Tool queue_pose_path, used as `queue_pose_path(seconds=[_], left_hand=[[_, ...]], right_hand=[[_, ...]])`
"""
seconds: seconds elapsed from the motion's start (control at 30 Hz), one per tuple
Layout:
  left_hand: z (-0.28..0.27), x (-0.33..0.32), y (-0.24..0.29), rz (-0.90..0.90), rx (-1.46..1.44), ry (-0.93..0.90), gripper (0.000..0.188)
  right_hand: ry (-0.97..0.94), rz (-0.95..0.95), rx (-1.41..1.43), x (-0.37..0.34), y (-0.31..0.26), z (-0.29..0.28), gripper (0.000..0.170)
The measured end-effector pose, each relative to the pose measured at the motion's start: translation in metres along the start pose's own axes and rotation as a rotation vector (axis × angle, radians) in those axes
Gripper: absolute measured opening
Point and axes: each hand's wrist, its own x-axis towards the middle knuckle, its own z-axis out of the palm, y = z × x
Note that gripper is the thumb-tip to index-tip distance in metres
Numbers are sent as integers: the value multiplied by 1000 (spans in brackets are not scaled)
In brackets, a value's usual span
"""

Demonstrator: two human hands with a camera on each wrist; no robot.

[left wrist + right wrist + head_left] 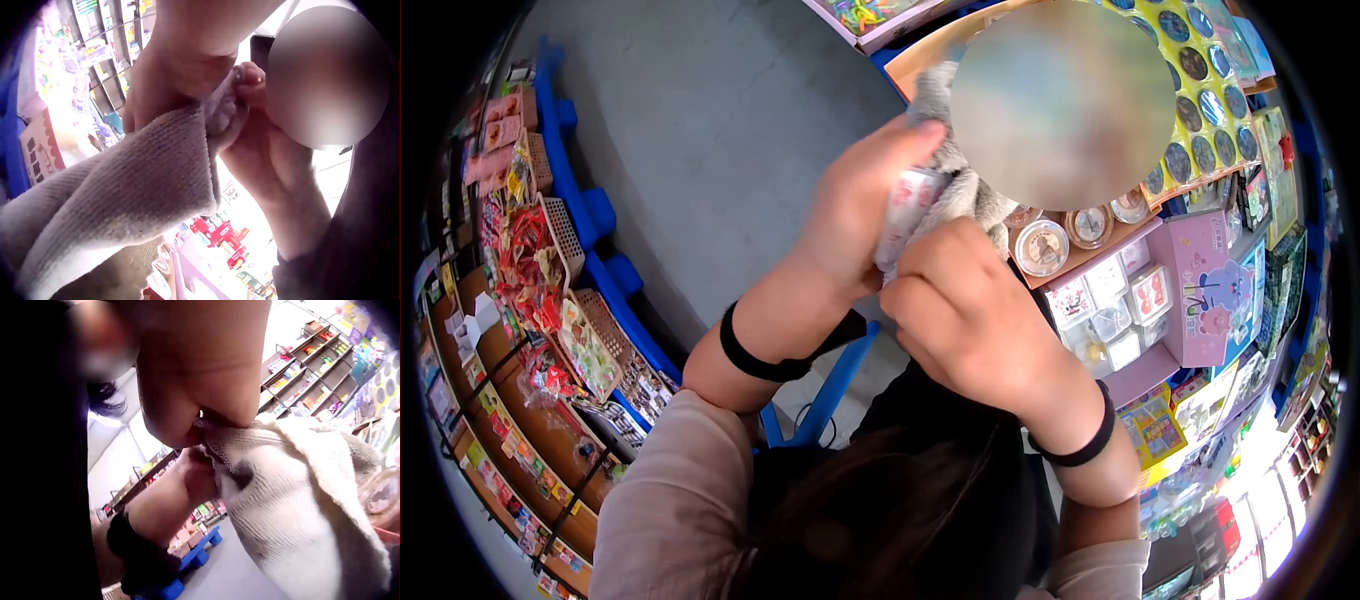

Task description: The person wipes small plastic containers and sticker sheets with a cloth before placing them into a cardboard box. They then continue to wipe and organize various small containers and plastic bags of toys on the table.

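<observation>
My left hand (850, 215) grips a crumpled whitish packet with pink-red print (908, 205), thumb lying along the grey towel-like cloth (968, 195) beside it. Close against it, my right hand (960, 310) has its fingers curled in and pinches the cloth's near end. In the left wrist view, the ribbed cloth (137, 181) hangs in folds away from both hands, and a pale, shiny bit of the packet (222, 115) shows at its edge. The right wrist view has the cloth (275, 487) draping down below the right hand (200, 394); most fingertips are hidden.
To the right stand round clear-lidded tubs (1042, 248), a pink display box (1200, 290) with small packs, and a yellow sheet of round discs (1200, 100). Blue pallets (600, 210) and baskets of red packets (535, 260) line the left. A blue stool leg (840, 385) is below.
</observation>
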Motion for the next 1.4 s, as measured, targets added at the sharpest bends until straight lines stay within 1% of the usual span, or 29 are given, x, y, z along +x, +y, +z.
queue_pose_path(seconds=[0.03,0.1,0.17,0.23,0.3,0.33,0.37,0.43,0.47,0.5,0.57,0.6,0.63,0.7,0.73,0.77,0.83,0.87,0.93,0.97,1.03,1.07,1.1,1.17,1.2,1.23,1.3,1.33,1.4], left_hand=[[-2,3,5,-276,-230,99,34],[-7,6,1,-246,-259,102,32],[-8,6,-2,-194,-260,83,30],[-5,4,-6,-201,-254,119,30],[1,2,-8,-201,-168,81,30],[1,3,-7,-316,-200,139,32],[6,0,-5,-318,-199,133,32],[20,-10,1,-148,56,113,34],[3,-3,-1,-294,-111,56,35],[2,-5,-2,-294,-114,51,35],[5,-11,-6,-193,-181,35,37],[3,-17,-5,-249,-139,-15,36],[8,-21,-10,-259,-145,-19,36],[15,-28,-23,44,350,5,34],[14,-29,-24,67,322,54,32],[11,-28,-22,60,318,39,32],[2,-23,-16,130,406,199,26],[-4,-21,-14,124,405,186,26],[-15,-19,-12,220,680,323,21],[-16,-18,-11,213,679,309,21],[-17,-15,-8,255,714,362,17],[-18,-14,-7,251,710,351,17],[-20,-14,-7,244,677,320,22],[-22,-15,-5,228,612,260,33],[-20,-15,-3,170,600,201,38],[-13,-15,-5,166,599,191,38],[7,-19,-13,143,482,92,37],[8,-20,-12,83,446,49,33],[12,-21,-11,68,488,45,30]], right_hand=[[-69,-40,-65,-3,2,2,29],[-112,-49,-85,-13,11,1,27],[-59,-3,-91,-21,18,3,26],[-48,7,-88,-20,13,3,25],[-3,-44,-35,-12,0,-1,26],[27,-60,-37,-9,-5,-1,26],[30,-58,-42,-7,-4,-4,26],[43,-107,-81,-3,0,-8,22],[38,-100,-128,-6,6,-9,23],[58,-46,-166,-14,15,-5,23],[62,108,-202,-23,31,-8,25],[56,169,-224,-26,34,-7,26],[53,180,-229,-28,32,-5,26],[230,197,-213,-24,23,4,24],[257,200,-253,-22,24,9,22],[256,229,-317,-20,24,11,24],[267,235,-369,-18,26,6,30],[274,243,-380,-16,27,3,30],[239,178,-373,-14,26,-4,41],[244,189,-382,-14,21,-7,41],[218,190,-78,-14,11,-10,53],[236,140,-90,-16,14,-9,62],[237,147,-98,-17,15,-8,62],[353,86,-126,-17,16,-5,61],[404,62,-173,-15,14,-5,62],[409,68,-181,-15,15,-1,62],[611,125,-300,-16,21,8,63],[671,142,-308,-16,23,10,65],[675,181,-327,-18,24,7,65]])
